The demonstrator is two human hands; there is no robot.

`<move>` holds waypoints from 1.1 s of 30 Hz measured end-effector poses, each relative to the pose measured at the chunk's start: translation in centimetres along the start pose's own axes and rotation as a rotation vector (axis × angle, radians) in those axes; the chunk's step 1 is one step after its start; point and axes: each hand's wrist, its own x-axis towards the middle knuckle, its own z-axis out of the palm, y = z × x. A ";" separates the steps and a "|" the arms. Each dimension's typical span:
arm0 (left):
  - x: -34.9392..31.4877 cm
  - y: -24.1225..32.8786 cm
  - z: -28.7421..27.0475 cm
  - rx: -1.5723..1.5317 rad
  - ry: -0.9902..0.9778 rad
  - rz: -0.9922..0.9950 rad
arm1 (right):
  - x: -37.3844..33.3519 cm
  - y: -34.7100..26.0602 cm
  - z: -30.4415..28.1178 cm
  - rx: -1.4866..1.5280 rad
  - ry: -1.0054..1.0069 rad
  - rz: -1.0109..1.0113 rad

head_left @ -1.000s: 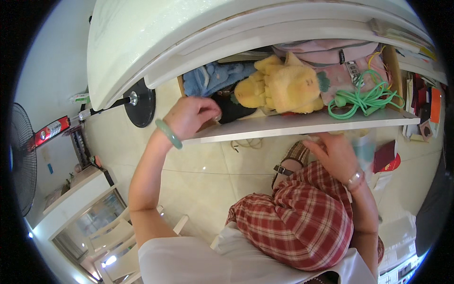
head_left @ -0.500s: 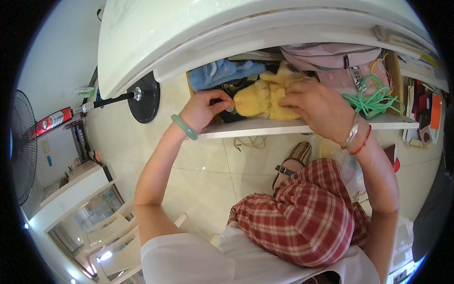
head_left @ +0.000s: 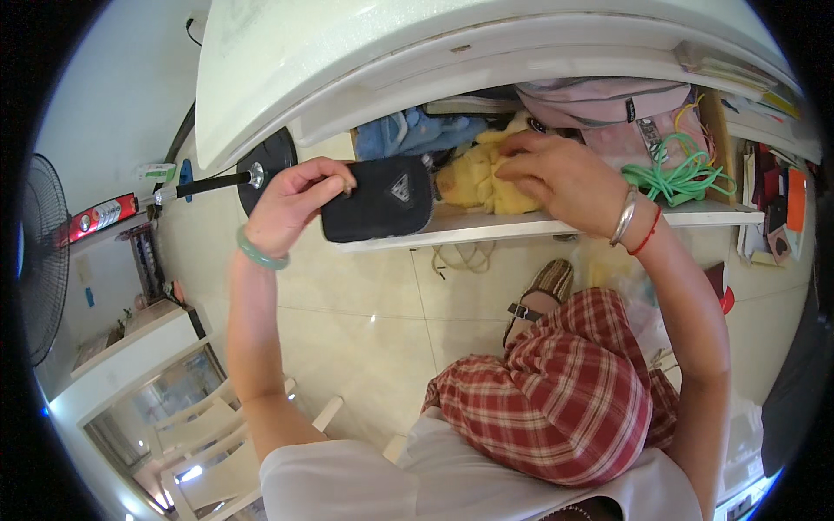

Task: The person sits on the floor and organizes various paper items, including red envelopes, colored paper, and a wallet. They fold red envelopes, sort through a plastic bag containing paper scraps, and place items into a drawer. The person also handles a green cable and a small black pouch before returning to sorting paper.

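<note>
A small black zip pouch [head_left: 375, 208] with a silvery triangular badge hangs from my left hand [head_left: 295, 201], pinched at its left edge between thumb and fingers. It is lifted over the left front corner of an open drawer [head_left: 686, 220]. Inside the drawer, my right hand [head_left: 569, 184] has its fingers curled onto a soft yellow plush thing [head_left: 473, 178]; the palm hides part of it. Behind the pouch lies a blue soft fabric item [head_left: 413, 133]. Right of my right hand sit a bundle of mint-green cord [head_left: 678, 178] and a pink bag [head_left: 591, 101] with grey trim.
The white tabletop [head_left: 365, 52] overhangs the drawer's back. Papers and books [head_left: 769, 204] stand on the right. To the left are a fan [head_left: 43, 260] and a round black base [head_left: 269, 165]. A white chair [head_left: 208, 451] stands lower left on the tiled floor.
My left hand has drawn the black pouch up out of the drawer and moved left with it. My right hand has shifted slightly left, still on the yellow plush thing.
</note>
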 end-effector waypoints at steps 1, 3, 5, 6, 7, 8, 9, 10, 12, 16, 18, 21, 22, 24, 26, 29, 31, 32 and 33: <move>0.2 -0.7 0.9 -0.102 0.005 0.111 | 0.5 -0.1 -0.1 0.008 0.024 -0.039; 1.7 -1.3 3.9 -0.033 0.080 0.097 | 1.0 -2.6 -1.8 0.514 0.051 0.330; 3.3 -1.9 6.7 -0.059 0.003 0.164 | 1.3 -3.8 -2.2 0.657 0.086 0.472; 3.8 -2.0 6.7 -0.100 -0.045 0.127 | 1.2 -3.7 -2.1 0.541 0.113 0.434; 4.2 -2.1 6.7 -0.141 -0.093 0.089 | 1.1 -3.5 -2.0 0.426 0.138 0.396; 4.5 -2.1 6.6 -0.181 -0.139 0.050 | 0.8 -2.2 -1.2 0.299 0.041 0.296; 4.4 -2.0 6.3 -0.177 -0.141 -0.035 | 0.5 -2.0 -1.0 0.204 0.065 0.242; 4.1 -1.9 5.6 -0.172 -0.143 -0.121 | 0.1 -2.1 -0.9 0.110 0.088 0.188; 3.3 -2.3 4.5 -0.145 -0.156 -0.258 | 0.0 -2.7 -1.4 0.030 0.123 0.093; 4.4 -4.0 4.5 -0.706 0.043 -0.202 | 1.3 -3.1 -0.4 -0.142 0.063 -0.137; 5.4 -3.9 4.6 -0.771 0.084 -0.181 | 1.8 -2.6 0.2 -0.209 -0.070 -0.109; 6.0 -3.6 5.0 -0.822 0.170 -0.149 | 1.9 -2.4 -1.7 -0.196 -0.191 -0.063; 6.2 -3.6 4.8 -0.818 0.178 -0.133 | 1.6 -2.6 -2.1 -0.231 -0.213 -0.042; 6.2 -2.5 4.7 -0.803 0.235 -0.159 | 1.0 -3.2 -2.8 -0.219 -0.196 -0.049; 5.9 -2.5 4.0 -0.789 0.192 -0.181 | 0.6 -3.2 -3.6 -0.212 -0.180 -0.037; 5.8 -2.4 4.5 -0.707 0.190 -0.137 | -0.1 -2.6 -4.1 -0.201 -0.187 -0.009; 5.3 -2.6 5.3 -0.598 0.216 -0.110 | 0.5 -2.1 -2.6 -0.161 -0.208 -0.048; 5.3 -3.6 6.1 -0.534 0.224 -0.108 | 1.0 -2.3 -2.1 -0.149 -0.257 -0.016; 5.4 -3.9 7.0 -0.470 0.229 -0.103 | 1.2 -2.1 -1.9 -0.136 -0.262 -0.020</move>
